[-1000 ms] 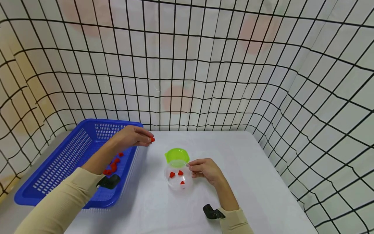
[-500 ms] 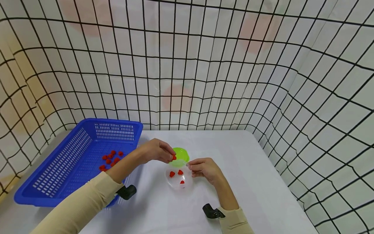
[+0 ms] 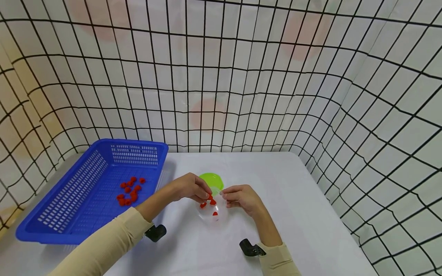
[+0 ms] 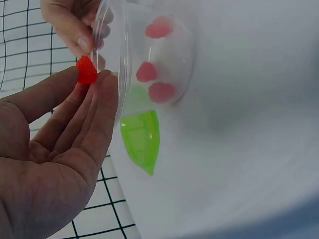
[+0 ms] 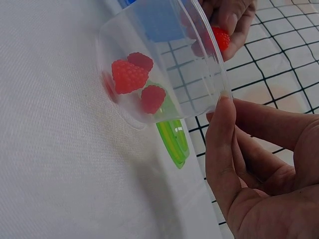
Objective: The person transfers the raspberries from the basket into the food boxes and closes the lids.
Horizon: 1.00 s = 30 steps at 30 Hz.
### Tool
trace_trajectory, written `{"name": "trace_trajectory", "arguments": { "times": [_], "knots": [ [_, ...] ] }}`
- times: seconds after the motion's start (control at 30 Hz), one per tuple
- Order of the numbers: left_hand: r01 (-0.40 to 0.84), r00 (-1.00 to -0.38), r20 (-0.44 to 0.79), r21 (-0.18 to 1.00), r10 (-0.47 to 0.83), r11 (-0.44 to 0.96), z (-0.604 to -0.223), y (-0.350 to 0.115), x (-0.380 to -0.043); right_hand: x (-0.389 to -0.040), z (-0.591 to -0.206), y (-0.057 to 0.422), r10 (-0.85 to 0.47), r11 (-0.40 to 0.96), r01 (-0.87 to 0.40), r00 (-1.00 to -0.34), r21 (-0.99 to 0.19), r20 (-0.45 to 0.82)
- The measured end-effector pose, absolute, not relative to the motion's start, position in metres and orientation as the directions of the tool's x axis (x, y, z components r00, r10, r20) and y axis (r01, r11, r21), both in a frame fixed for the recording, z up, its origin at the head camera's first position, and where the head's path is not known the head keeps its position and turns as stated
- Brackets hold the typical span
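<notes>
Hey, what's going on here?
A person's left hand has a raspberry in its grip at the mouth of a clear plastic tub, which the right hand holds. Three raspberries are inside. A green lid lies on the table beyond the tub, and more raspberries sit in a blue basket on the left.

Table (image 3: 310,226): white, fine woven texture showing close up; it is carrying three items directly. Blue basket (image 3: 45,238), slotted walls, is occupying the left side, running lengthwise away from the near edge and casting a shadow to its right. Clear tub (image 3: 222,213) is standing upright near the middle. Green lid (image 3: 211,178) is lying just beyond it; contact unclear.
</notes>
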<state>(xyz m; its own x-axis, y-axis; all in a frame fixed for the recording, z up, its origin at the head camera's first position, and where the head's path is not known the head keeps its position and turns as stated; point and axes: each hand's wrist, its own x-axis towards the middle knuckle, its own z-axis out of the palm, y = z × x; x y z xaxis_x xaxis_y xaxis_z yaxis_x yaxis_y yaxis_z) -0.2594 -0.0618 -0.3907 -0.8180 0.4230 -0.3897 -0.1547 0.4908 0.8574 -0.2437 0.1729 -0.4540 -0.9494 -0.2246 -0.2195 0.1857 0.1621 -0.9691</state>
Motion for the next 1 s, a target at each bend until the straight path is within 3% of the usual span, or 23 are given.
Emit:
{"name": "trace_trajectory", "arguments": {
  "times": [1.0],
  "knots": [
    [-0.162, -0.816, -0.386, 0.867, 0.429, 0.472, -0.381, -0.072, -0.261, -0.243, -0.452, 0.172, -0.225, 0.158, 0.193, -0.948, -0.968, -0.225]
  ]
}}
